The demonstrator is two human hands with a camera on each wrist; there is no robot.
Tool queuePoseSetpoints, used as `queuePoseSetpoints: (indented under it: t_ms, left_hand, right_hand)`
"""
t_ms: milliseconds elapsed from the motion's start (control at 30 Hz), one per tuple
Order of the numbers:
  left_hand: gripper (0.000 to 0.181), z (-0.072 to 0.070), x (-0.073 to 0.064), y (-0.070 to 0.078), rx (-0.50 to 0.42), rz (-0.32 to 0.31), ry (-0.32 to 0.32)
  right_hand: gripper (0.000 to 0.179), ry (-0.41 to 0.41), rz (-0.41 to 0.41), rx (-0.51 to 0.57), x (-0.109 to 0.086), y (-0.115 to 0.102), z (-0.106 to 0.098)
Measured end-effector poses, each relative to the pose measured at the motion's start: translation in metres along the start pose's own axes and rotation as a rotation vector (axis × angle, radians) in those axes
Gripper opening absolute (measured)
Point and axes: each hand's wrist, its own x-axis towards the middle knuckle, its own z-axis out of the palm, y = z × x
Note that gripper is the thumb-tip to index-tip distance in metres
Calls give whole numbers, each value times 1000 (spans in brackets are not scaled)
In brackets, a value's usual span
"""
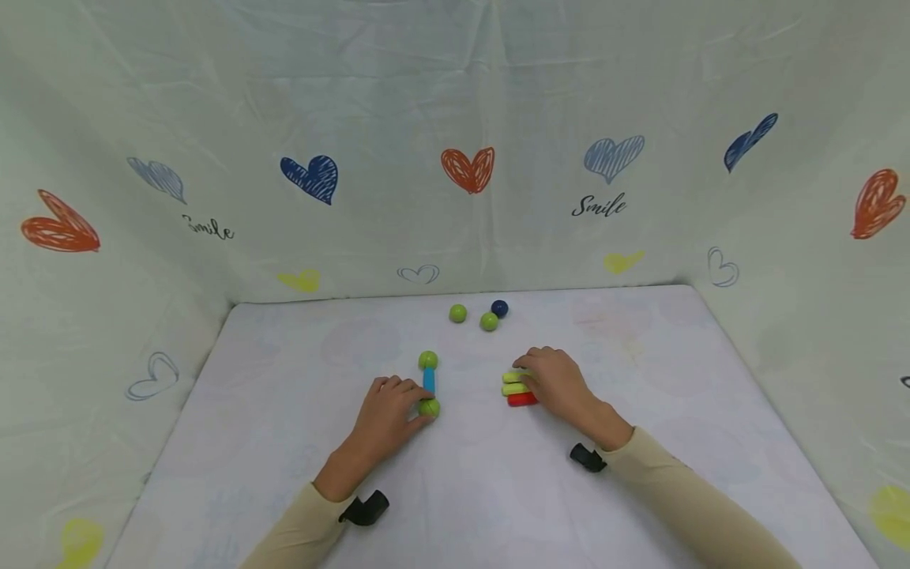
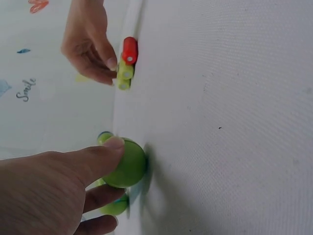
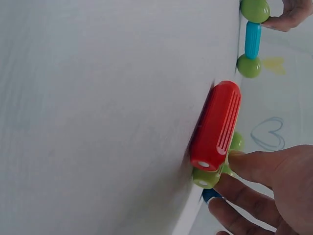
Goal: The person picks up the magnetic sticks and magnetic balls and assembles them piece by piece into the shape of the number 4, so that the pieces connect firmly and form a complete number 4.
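On the white table, a blue rod (image 1: 429,381) joins two green balls, one at each end. My left hand (image 1: 387,411) pinches the near green ball (image 2: 131,164) between thumb and fingers. The far green ball (image 1: 428,359) rests on the table beyond the fingertips. To the right, two yellow-green rods (image 1: 513,389) and a red rod (image 1: 522,400) lie side by side. My right hand (image 1: 558,383) reaches over them, thumb and fingers pinching a yellow-green rod. In the right wrist view the red rod (image 3: 216,126) lies in front and hides most of the yellow-green ones.
Toward the back of the table sit two loose green balls (image 1: 458,314) and a dark blue ball (image 1: 500,309). A white curtain (image 1: 384,229) printed with hearts hangs behind the table's back edge. Black wrist cameras (image 1: 366,508) stick out at both sleeves.
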Motion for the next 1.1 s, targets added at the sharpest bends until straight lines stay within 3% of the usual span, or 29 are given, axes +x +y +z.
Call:
queuePoseSetpoints:
  t_ms: [467,667,900,1100]
  left_hand:
    - [29,2,0,-5,19,-16,33]
    - [28,3,-1,-5,12,-15,37]
    - [28,4,-3,-5,9,-4,49]
    - [28,3,-3,-4,9,-15,43]
  right_hand:
    - [19,-71,-2,30,9,10,4]
    - [19,-48,-50,48,11,9,6]
    - [20,42,-144,71,11,-14,3]
    - [19,59,-252,68,10,-37,10]
